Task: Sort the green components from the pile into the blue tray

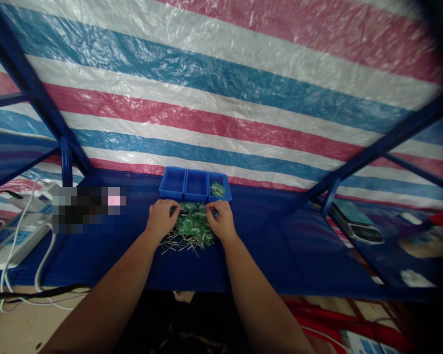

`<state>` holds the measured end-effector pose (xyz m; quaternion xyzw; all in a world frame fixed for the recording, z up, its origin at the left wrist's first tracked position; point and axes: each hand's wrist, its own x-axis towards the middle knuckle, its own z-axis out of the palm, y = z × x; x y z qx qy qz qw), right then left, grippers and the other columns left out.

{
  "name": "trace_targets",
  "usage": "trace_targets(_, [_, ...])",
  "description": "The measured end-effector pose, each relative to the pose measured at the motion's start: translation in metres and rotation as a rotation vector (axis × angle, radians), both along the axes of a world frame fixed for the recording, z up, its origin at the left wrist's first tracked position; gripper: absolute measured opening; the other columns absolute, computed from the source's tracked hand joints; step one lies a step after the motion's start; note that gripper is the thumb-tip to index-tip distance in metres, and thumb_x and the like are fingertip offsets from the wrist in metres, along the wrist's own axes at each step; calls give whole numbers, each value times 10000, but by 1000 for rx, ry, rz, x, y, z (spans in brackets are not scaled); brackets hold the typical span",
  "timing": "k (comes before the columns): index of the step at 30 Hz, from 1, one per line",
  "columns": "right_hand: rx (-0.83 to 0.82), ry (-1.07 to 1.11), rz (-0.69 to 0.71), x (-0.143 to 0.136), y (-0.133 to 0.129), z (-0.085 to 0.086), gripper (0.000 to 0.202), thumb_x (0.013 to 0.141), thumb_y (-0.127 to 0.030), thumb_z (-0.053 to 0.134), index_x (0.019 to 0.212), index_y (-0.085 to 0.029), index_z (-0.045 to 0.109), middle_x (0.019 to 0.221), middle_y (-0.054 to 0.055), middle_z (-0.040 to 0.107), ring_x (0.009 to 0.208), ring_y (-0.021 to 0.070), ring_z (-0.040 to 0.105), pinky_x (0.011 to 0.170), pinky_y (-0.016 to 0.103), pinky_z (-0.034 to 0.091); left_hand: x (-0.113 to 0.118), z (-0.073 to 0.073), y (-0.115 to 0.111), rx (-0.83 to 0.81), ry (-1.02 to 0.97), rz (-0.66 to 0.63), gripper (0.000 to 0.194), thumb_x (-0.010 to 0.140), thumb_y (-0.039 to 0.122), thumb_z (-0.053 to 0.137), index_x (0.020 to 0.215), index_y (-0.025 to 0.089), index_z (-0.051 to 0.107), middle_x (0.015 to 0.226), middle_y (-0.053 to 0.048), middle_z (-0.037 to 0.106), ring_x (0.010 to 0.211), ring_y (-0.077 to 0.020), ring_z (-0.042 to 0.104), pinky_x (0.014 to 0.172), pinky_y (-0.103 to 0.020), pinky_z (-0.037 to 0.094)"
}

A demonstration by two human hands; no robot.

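Here both hands rest on a heap of green parts with thin metal leads (pixel 192 228), which lies on the blue table (pixel 280 246) near its far edge, just in front of a blue three-part tray (pixel 195 185). The left hand (pixel 161 219) has its fingers curled into the heap; the right hand (pixel 221 221) has its fingers bent, seemingly pinching parts. The tray's right compartment holds a few green parts (pixel 217 189).
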<state>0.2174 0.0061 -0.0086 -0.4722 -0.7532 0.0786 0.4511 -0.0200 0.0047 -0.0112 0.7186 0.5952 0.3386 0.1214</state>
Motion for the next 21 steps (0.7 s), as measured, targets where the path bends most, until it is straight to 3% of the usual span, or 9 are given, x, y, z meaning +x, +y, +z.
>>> trace_targets(5, [18,20,27,0,-1,1,109,856,-142,585,872,-212,667,796,23,624,813,213,569,798,378,432,-1,7,0,115,-114,48,157,946,315,549,932,216,669,914,-61,725,905,-250,641,852,-379,441])
trace_targets(11, [50,61,73,-1,-5,6,111,880,-151,572,897,-213,664,785,22,605,808,211,571,782,376,440,1,11,-4,216,-453,117,199,935,374,585,931,199,678,810,-22,696,706,-159,623,703,-272,479])
trace_targets(16, [64,70,123,-3,-9,12,109,888,-159,570,901,-222,658,785,23,612,800,212,576,773,380,447,2,10,-2,215,-677,132,239,903,408,640,939,177,691,817,-34,696,707,-145,643,680,-247,507])
trace_targets(21, [73,82,174,-6,-12,16,101,888,-202,619,977,-230,657,824,25,638,833,217,595,796,390,467,4,7,1,113,-837,93,268,871,433,682,931,173,674,732,-1,655,547,-99,569,528,-206,466])
